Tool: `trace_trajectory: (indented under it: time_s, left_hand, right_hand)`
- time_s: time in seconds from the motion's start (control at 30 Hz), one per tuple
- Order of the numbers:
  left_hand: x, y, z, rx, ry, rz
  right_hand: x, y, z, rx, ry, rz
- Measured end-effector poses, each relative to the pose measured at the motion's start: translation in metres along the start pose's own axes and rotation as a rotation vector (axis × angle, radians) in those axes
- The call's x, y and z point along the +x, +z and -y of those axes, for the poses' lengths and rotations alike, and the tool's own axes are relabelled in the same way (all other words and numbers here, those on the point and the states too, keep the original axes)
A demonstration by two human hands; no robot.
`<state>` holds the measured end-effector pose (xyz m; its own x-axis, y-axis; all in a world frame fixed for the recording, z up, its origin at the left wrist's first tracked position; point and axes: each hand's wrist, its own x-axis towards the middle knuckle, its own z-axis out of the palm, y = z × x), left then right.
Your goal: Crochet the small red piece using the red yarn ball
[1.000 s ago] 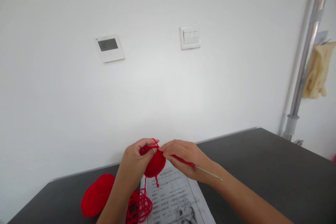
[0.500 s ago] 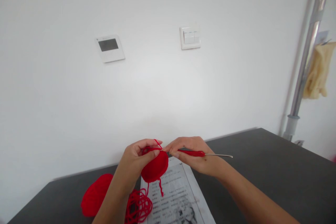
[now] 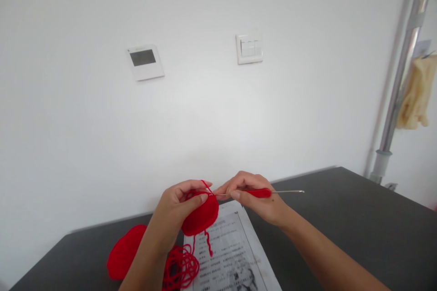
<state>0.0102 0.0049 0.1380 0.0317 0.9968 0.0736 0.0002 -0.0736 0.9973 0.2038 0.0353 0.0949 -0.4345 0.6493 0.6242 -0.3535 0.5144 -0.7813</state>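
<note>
Between thumb and fingers, my left hand [image 3: 180, 202] pinches a round red crochet piece [image 3: 201, 218] by its upper edge. A strand of red yarn runs over the left index finger down to the hook. My right hand [image 3: 254, 195] is closed around the red handle of a double-ended crochet hook [image 3: 261, 193]. One metal end meets the top right edge of the piece; the other points right past the wrist. A short twisted red tail [image 3: 208, 244] hangs below the piece.
A red yarn ball [image 3: 125, 252] and loose loops of yarn [image 3: 180, 267] lie on the dark table [image 3: 327, 232]. Printed pages [image 3: 232, 245] rest under the work. Behind is a white wall with a thermostat panel [image 3: 145, 62] and a light switch [image 3: 250, 48].
My right hand has tilted the hook, so its free end sits higher and more handle shows. More of the metal shaft shows by the piece. My left hand has barely moved.
</note>
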Motion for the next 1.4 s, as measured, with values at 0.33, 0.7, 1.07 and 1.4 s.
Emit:
trace_trajectory:
  time_s: [0.33, 0.7, 1.07, 1.4]
  left_hand:
    - [-0.002, -0.002, -0.002, 0.009, 0.025, -0.006]
    - [-0.005, -0.001, -0.004, 0.166, 0.078, -0.040]
    - [-0.008, 0.005, -0.003, 0.314, 0.170, -0.103]
    - [-0.005, 0.002, 0.000, 0.141, 0.107, 0.001]
  right_hand:
    - [0.008, 0.007, -0.004, 0.345, 0.067, -0.044]
    - [0.006, 0.002, -0.007, 0.265, 0.037, -0.001]
    - [0.002, -0.006, 0.008, -0.068, 0.022, 0.076]
    - [0.003, -0.002, 0.008, -0.172, -0.157, 0.064]
